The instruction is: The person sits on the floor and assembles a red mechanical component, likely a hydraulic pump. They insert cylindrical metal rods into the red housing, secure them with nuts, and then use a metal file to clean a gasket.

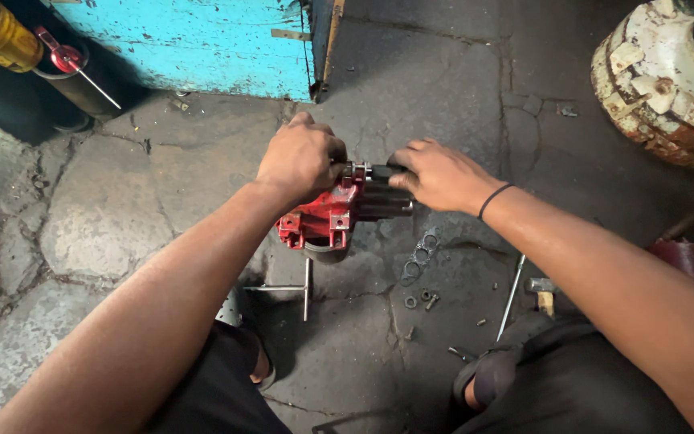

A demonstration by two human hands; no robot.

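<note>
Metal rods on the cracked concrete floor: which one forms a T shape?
The T-shaped steel rod below the red metal housing, between the knees. The other, a thin straight steel rod, lies slanted near the hammer on the right.

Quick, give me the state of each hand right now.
Left hand: closed, gripping the top of the red metal housing.
Right hand: fingers curled around the dark cylindrical part sticking out of the housing.

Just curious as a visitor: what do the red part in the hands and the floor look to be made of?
The red part looks like cast metal, painted red: chunky body, bolt holes, chipped edges. The floor appears to be bare concrete or stone, grey, dull and cracked, though which one is unclear.
</note>
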